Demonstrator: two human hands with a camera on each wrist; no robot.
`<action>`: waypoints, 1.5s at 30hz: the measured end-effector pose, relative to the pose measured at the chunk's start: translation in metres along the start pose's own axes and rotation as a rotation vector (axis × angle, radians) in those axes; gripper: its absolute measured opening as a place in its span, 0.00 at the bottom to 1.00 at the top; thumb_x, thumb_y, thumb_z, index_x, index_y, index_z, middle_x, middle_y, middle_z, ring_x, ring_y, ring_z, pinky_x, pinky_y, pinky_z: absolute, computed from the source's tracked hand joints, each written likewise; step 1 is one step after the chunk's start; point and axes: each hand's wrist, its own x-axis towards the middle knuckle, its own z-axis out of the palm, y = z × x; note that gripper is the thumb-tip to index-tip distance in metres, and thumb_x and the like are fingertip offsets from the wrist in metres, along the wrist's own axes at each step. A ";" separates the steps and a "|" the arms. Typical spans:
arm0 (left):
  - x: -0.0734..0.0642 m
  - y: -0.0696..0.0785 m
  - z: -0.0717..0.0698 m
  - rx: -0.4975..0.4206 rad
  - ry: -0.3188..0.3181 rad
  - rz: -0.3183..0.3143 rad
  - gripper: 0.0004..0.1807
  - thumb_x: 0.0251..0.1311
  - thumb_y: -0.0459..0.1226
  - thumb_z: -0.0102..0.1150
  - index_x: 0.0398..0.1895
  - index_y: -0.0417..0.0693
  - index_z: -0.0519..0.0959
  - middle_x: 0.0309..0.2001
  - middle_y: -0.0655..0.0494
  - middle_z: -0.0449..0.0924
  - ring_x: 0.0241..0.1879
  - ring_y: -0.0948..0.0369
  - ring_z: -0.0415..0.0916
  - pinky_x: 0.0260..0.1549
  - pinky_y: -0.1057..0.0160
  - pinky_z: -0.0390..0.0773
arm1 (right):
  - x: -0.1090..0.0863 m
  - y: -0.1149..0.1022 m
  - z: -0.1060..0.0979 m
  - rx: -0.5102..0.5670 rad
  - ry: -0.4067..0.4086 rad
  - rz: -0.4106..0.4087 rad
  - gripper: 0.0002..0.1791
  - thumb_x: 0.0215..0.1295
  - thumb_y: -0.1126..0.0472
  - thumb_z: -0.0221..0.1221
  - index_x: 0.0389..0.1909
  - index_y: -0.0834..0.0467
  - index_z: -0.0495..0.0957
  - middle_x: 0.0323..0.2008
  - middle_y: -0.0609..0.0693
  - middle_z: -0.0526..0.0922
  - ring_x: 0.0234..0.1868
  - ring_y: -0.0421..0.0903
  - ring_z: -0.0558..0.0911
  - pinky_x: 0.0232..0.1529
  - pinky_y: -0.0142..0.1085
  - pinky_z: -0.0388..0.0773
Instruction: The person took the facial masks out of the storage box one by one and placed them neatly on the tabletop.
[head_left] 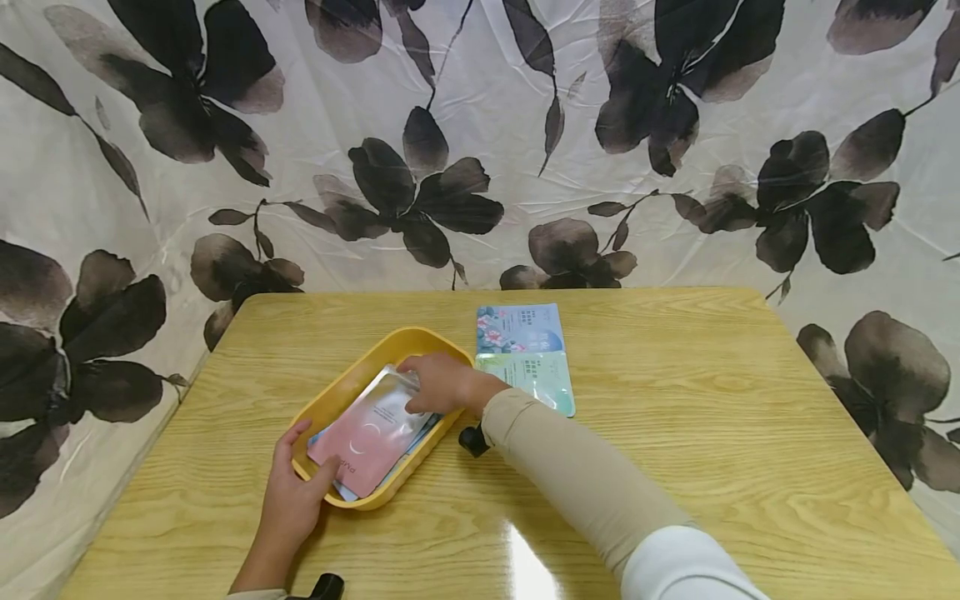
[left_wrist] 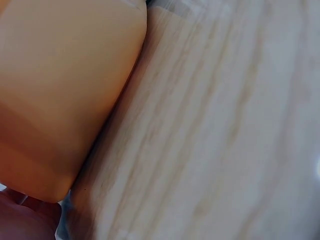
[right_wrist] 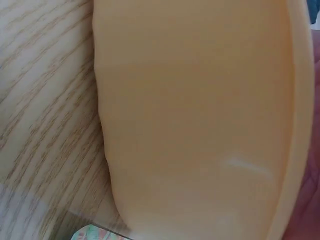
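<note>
A yellow plastic basket (head_left: 362,503) stands at a slant on the table, with several flat sheet mask packets inside. On top lies a pink and silver sheet mask packet (head_left: 367,442); bluish ones peek out beneath it. My left hand (head_left: 288,500) holds the basket's near left end, thumb over the rim and fingers outside. Reaching over the far right side, my right hand (head_left: 446,385) pinches the upper end of the pink packet between thumb and fingers. The basket's outer wall (right_wrist: 200,115) fills much of the right wrist view, and its side (left_wrist: 65,90) shows in the left wrist view.
Right behind the basket lie a blue sheet mask packet (head_left: 521,327) and a green one (head_left: 536,379), end to end. The wooden table (head_left: 712,400) runs back to a floral cloth (head_left: 465,108) hung behind it.
</note>
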 end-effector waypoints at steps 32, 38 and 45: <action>0.001 0.000 -0.001 -0.039 -0.027 -0.011 0.38 0.67 0.33 0.57 0.76 0.41 0.51 0.73 0.35 0.52 0.68 0.48 0.56 0.50 0.85 0.59 | 0.003 -0.003 0.002 0.178 0.024 0.012 0.32 0.66 0.58 0.66 0.71 0.51 0.69 0.62 0.51 0.75 0.57 0.45 0.75 0.58 0.33 0.71; 0.000 -0.001 0.001 -0.039 -0.014 0.000 0.38 0.66 0.33 0.58 0.75 0.40 0.52 0.73 0.35 0.51 0.71 0.46 0.52 0.57 0.82 0.55 | 0.002 -0.005 0.000 0.199 0.037 -0.014 0.33 0.65 0.58 0.67 0.71 0.51 0.69 0.63 0.51 0.75 0.59 0.45 0.74 0.58 0.33 0.71; 0.000 0.001 0.001 -0.047 -0.009 0.001 0.38 0.65 0.33 0.57 0.75 0.40 0.52 0.74 0.34 0.49 0.72 0.44 0.48 0.70 0.47 0.50 | 0.000 -0.005 -0.001 0.237 0.054 -0.042 0.33 0.64 0.57 0.68 0.69 0.53 0.71 0.61 0.52 0.76 0.59 0.45 0.75 0.58 0.32 0.71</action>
